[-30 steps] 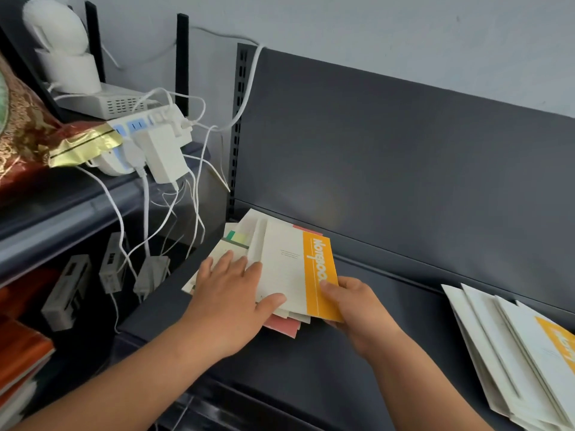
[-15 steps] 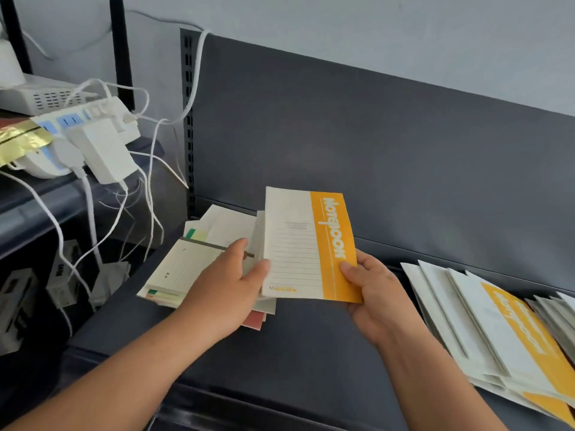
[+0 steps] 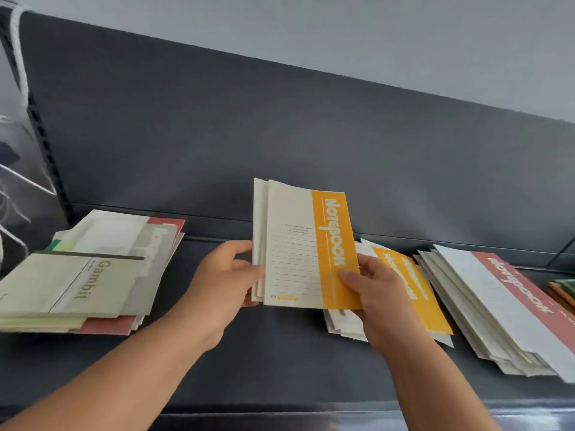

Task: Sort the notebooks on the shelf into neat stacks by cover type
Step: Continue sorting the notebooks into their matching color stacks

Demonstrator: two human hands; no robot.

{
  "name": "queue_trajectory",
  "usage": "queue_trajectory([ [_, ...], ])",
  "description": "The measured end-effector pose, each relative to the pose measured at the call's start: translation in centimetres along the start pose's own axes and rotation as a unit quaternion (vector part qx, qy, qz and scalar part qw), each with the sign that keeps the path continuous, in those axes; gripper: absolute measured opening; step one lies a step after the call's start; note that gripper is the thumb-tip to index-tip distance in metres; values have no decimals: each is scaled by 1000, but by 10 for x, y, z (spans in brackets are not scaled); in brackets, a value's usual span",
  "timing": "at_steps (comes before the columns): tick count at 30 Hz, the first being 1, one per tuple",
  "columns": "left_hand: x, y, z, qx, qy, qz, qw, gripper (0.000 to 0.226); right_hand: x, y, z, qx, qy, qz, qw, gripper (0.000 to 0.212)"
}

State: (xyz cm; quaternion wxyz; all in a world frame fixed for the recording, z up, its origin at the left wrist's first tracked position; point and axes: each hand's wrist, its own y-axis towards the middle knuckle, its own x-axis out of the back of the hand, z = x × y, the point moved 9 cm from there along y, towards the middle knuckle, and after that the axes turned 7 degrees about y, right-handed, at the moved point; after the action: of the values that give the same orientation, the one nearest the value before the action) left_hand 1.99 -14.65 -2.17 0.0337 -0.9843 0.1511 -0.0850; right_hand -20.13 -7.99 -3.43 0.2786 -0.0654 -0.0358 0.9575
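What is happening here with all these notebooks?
A person is sorting notebooks on a dark shelf. The left hand and the right hand hold a few orange-banded notebooks together, lifted above the shelf. Behind the right hand lies the orange stack, and further right the red-topped stack. On the left a mixed pile, with a Gambit notebook on top, is not yet sorted.

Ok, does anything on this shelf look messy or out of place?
Yes: the left pile is unsorted and askew, with a Gambit notebook lying crooked over grey and red covers. The red-cover stack at right is fanned out, not squared.
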Motion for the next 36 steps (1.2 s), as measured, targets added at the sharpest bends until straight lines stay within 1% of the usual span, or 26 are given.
queue_trajectory([
  [4,-53,2,-11,-3,-2,14,1000,29,60,8,10,23,-14,-34,999,19],
  [7,-87,6,-12,9,-5,13,1000,29,98,23,9,14,-16,-61,998,20],
  [9,-106,11,-7,30,-1,10,1000,28,117,35,3,8,-43,-74,996,21],
  [11,-121,15,0,45,33,10,998,29,130,45,0,19,-105,-71,992,30],
  [13,-130,17,7,51,101,8,994,36,138,50,-1,30,-193,-62,979,41],
  [16,-132,16,12,37,207,-17,978,51,140,56,-7,22,-332,-26,943,53],
  [18,-131,16,9,14,277,-40,960,60,136,59,-6,33,-412,1,911,48],
  [19,-130,14,5,-1,311,-53,949,62,134,61,-6,40,-433,11,900,44],
  [21,-128,11,-2,-27,368,-76,926,65,128,62,-3,62,-463,23,884,46],
  [24,-122,4,-9,-55,428,-104,896,67,107,58,7,130,-492,50,859,48],
  [30,-90,-15,-17,-91,510,-160,840,66,38,32,21,234,-485,155,828,48],
  [33,-59,-25,-13,-75,528,-190,824,65,1,15,18,250,-461,208,826,48],
  [36,-22,-34,-8,-57,527,-216,820,63,-35,2,11,250,-446,248,823,51],
])
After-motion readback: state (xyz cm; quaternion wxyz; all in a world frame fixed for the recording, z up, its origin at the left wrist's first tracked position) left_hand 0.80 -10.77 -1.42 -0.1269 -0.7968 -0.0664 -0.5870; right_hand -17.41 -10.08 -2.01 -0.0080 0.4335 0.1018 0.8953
